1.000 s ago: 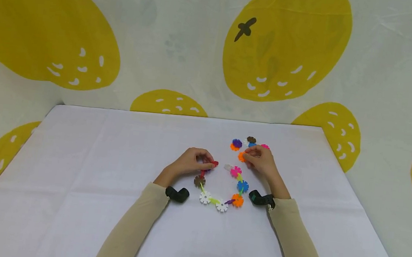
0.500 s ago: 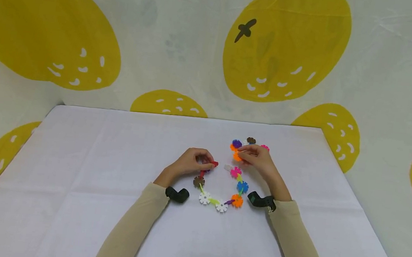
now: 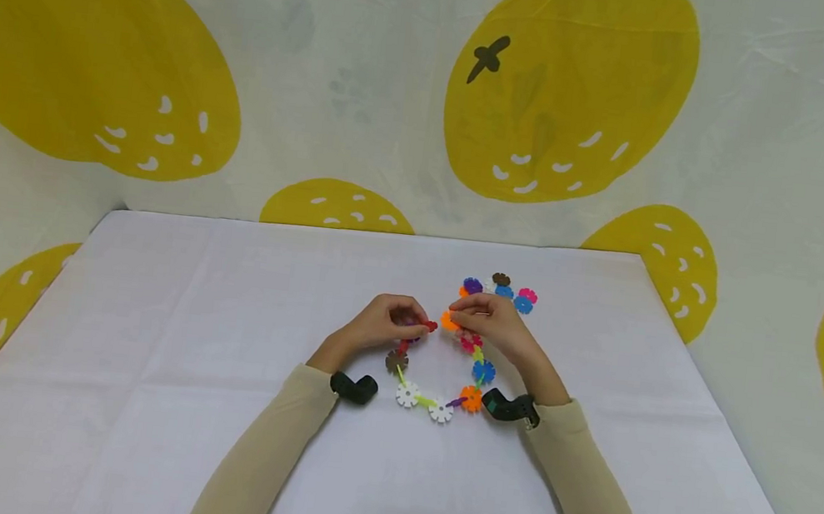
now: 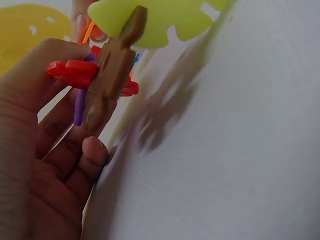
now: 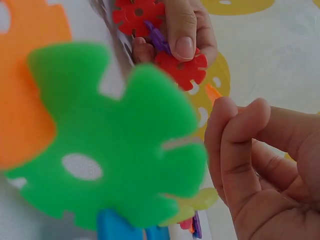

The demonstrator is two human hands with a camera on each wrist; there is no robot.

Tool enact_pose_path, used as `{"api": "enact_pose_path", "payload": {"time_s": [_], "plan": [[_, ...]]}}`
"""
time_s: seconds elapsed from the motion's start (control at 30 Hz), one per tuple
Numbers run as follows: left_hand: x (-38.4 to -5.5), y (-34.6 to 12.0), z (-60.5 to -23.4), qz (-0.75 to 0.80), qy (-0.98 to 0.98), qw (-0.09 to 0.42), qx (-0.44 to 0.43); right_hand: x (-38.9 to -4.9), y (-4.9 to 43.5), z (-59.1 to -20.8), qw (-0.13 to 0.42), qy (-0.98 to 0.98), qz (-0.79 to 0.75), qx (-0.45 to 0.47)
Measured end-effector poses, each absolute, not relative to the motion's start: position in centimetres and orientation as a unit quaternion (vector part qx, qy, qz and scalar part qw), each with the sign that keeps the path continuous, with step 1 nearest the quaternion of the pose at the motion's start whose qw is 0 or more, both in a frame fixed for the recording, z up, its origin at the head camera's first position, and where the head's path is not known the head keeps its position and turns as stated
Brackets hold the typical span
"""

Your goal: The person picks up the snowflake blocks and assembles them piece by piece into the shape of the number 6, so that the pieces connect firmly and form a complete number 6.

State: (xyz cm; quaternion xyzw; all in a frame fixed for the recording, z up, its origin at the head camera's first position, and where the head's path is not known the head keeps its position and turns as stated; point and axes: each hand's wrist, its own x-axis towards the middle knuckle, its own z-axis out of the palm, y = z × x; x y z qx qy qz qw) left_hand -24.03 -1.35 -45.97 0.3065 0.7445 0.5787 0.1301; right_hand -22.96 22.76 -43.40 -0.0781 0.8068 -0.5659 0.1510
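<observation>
Notched plastic discs are linked in a curved chain on the table, with brown (image 3: 397, 362), white (image 3: 407, 395), orange (image 3: 471, 398) and blue (image 3: 484, 372) ones among them. My left hand (image 3: 389, 319) pinches the red disc (image 5: 182, 70) at the chain's left end; a purple disc (image 5: 159, 39) joins it to another red one. Between the thumb and fingers of my right hand (image 3: 497, 326) is a loose orange disc (image 3: 449, 320), close to the red disc but apart from it. Only its edge shows in the right wrist view. Below the right hand, the chain's other end is partly hidden.
Behind my right hand lie several loose discs, among them purple (image 3: 473, 285), brown (image 3: 501, 279), pink (image 3: 528, 295) and blue (image 3: 523, 305). A white cloth covers the table (image 3: 182, 367). A fruit-patterned curtain (image 3: 368, 102) hangs behind it.
My right hand has carried the orange disc left, towards the red disc, and now covers part of the chain's right end. The left hand has stayed nearly still.
</observation>
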Motion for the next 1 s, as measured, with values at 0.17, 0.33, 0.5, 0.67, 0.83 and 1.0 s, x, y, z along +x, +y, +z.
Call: {"api": "enact_pose_path", "payload": {"time_s": [0.17, 0.33, 0.5, 0.67, 0.83, 1.0], "plan": [[-24.2, -1.4, -46.1, 0.580, 0.741, 0.135, 0.311, -22.9, 22.5, -43.3, 0.159, 0.803, -0.569, -0.073], [-25.1, -1.3, -47.9, 0.584, 0.737, 0.131, 0.314, -22.9, 22.2, -43.2, 0.156, 0.809, -0.562, -0.077], [-25.4, -1.3, -48.3, 0.593, 0.725, 0.128, 0.326, -22.8, 22.0, -43.3, 0.150, 0.820, -0.547, -0.077], [-25.4, -1.4, -48.3, 0.603, 0.716, 0.127, 0.329, -22.6, 21.4, -43.1, 0.149, 0.823, -0.544, -0.062], [-25.4, -1.4, -48.2, 0.615, 0.710, 0.130, 0.319, -22.5, 21.0, -43.1, 0.146, 0.810, -0.566, -0.044], [-25.2, -1.4, -48.0, 0.627, 0.703, 0.129, 0.309, -22.6, 20.9, -43.5, 0.148, 0.788, -0.597, -0.027]]}}
